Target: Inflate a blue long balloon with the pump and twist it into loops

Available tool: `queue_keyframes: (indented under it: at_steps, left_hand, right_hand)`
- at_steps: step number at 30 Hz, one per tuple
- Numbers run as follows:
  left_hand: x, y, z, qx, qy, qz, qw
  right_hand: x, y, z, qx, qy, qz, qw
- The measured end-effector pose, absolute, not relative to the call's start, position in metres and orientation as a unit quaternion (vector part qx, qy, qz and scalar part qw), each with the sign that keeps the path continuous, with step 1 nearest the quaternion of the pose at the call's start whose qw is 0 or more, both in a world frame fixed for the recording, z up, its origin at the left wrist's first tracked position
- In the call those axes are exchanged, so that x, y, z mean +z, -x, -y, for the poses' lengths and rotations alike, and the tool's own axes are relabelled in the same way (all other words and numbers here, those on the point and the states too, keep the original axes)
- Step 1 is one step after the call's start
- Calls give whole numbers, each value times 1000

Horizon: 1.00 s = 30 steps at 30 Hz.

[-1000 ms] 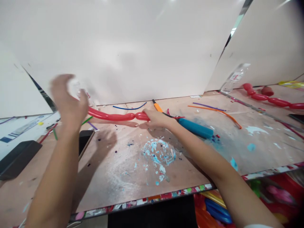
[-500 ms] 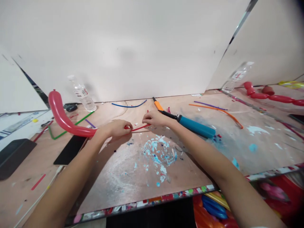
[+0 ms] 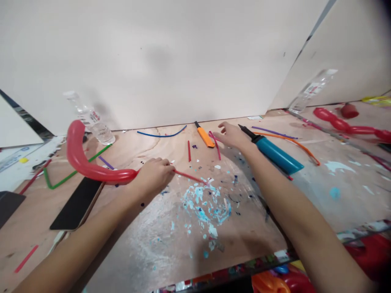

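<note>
1. A person's left hand [image 3: 155, 173] closes around the narrow neck of a long red balloon [image 3: 113, 176] over the middle of a wooden tabletop [image 3: 244, 240]; the balloon's limp tail runs out rightward from the fist.
2. The right hand [image 3: 229, 135], fingers loosely parted, reaches toward the back beside a pink strip [image 3: 217, 147]; whether it touches the strip cannot be told.
3. A white panel [image 3: 183, 73] walls off the table's far edge, just beyond the right hand, while the near edge, crusted with coloured scraps, runs below both forearms.
4. Between the forearms spreads a low, flat stretch flecked with pale blue flakes [image 3: 206, 199], the widest room for the hands.
5. At left, the balloon's swollen end curls up in front of a leaning clear bottle [image 3: 99, 127], crowding that side; below its bend lie a black phone [image 3: 77, 207] and a bent green strip [image 3: 65, 180].
6. An orange cutter [image 3: 205, 136] and a short red strip [image 3: 189, 151] lie between the hands.
7. A blue pump [image 3: 279, 155] lies just right of the right hand, hemming it in, with purple and orange strips behind.
</note>
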State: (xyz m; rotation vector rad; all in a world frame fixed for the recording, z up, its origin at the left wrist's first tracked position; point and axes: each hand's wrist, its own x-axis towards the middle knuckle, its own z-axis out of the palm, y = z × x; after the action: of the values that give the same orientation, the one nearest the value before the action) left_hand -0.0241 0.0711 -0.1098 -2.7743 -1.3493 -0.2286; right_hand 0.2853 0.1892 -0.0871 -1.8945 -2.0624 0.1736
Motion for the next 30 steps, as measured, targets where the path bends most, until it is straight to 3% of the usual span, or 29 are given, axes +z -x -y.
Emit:
queue_keyframes:
  at_steps: [2,7,11,14,21,30]
  left_hand:
    - [-111,15,-66,-47,917,390,66]
    - [-110,9,-61,-62,911,394,101]
    - [-110,24,-65,-20,884,458,90]
    - [-112,27,-67,-16,872,476,111]
    - [-120,13,-72,-7,888,458,46]
    - [-125,16,-79,-20,872,486,60]
  right_hand:
    - [-99,-262,-197,39,641,748,167]
    - [-113,-226,-221,24,648,757,78]
    - [-100,-231,-209,132,643,743,129]
    - [-89,-235,-161,197,560,789,158]
    - [-110,-241,-35,84,480,873,-14]
    - [-119,-238,-43,48,473,879,-46]
